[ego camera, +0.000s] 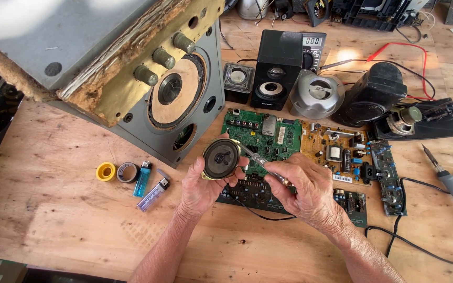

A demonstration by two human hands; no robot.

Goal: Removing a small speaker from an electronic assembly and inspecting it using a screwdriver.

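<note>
Atop L hand (pixel 201 189): speaker (pixel 221 159); R hand (pixel 306 189) w/ screwdriver (pixel 262 163).

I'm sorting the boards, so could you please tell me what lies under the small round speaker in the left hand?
Under the small round speaker lie a green circuit board and a darker board. Both hands cover where they meet.

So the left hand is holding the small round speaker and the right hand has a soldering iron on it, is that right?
Not quite. The right hand holds a clear-handled screwdriver, not a soldering iron; that iron lies on the table to the right. The left hand does hold the small round speaker, as the head view shows.
</note>
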